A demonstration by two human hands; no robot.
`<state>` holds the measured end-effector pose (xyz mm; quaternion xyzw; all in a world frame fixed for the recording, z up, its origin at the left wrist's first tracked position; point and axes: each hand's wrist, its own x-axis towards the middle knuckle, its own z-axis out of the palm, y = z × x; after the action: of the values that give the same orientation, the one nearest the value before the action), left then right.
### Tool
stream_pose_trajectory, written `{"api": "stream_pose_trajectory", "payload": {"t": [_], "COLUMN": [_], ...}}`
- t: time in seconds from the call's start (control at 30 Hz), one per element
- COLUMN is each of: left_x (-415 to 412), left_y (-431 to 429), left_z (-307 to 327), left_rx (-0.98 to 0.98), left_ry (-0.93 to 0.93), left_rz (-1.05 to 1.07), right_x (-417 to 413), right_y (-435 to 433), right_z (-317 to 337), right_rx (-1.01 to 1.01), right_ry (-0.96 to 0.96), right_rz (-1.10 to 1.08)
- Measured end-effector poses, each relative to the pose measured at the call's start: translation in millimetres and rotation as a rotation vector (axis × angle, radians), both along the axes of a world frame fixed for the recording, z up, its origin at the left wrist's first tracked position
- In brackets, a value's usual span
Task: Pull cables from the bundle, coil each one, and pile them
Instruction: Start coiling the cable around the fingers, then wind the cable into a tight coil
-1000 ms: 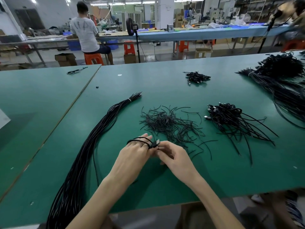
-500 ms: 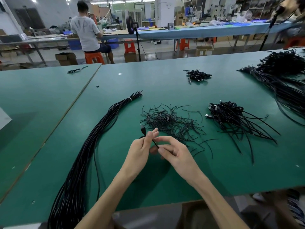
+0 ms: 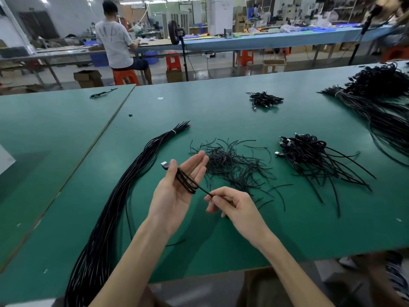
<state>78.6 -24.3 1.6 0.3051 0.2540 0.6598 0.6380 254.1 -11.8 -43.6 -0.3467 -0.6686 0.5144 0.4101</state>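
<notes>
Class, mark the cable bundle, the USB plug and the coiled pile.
Bundle (image 3: 110,222): head view, mid-length of the strands.
Plug (image 3: 164,165): head view, metal tip.
Pile (image 3: 303,148): head view, coiled part.

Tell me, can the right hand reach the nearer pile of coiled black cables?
Probably yes: the pile of coiled black cables lies right of the right hand, only flat black ties between, though that hand pinches a black cable.
</notes>
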Motion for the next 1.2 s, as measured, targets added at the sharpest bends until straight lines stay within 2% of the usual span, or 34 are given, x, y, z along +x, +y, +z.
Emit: {"api": "stream_pose_trajectory", "payload": {"t": [0.2,0.27,0.33,0.5,0.57,0.77,0.87,0.93,1.0,1.1,1.13,1.2], "left_x": [-11,-16,-21,-41,-45,-47,-45,-40,-38,-30,-26,-16], "left_y": [0,-2,-3,-4,-7,-9,-11,-16,-21,-25,-24,-19], "left_z": [-10,-14,-13,-4,0,10,15,18,19,16,14,11], "left_rx": [-0.067,-0.098,-0.153,-0.224,-0.217,-0.157,-0.14,-0.155,-0.123,0.012,0.045,0.086], "left_ry": [0.277,0.313,0.236,-0.281,-0.408,-0.544,-0.527,-0.322,0.065,0.635,0.804,1.032], "left_rz": [0.016,0.007,0.05,0.175,0.164,0.124,0.091,0.074,0.007,-0.231,-0.25,-0.119], "right_x": [3,5,6,6,6,5,4,3,3,4,5,4], "right_y": [0,1,1,0,1,2,2,1,1,0,-1,-1], "right_z": [1,1,1,0,0,-2,-3,-2,-2,0,0,2], "right_rx": [-0.026,-0.029,-0.042,-0.041,-0.042,-0.061,-0.061,-0.063,-0.073,-0.059,-0.045,-0.019], "right_ry": [0.183,0.211,0.233,0.207,0.21,0.199,0.172,0.155,0.157,0.147,0.138,0.125], "right_rz": [-0.157,-0.199,-0.216,-0.173,-0.17,-0.175,-0.166,-0.155,-0.149,-0.129,-0.115,-0.096]}}
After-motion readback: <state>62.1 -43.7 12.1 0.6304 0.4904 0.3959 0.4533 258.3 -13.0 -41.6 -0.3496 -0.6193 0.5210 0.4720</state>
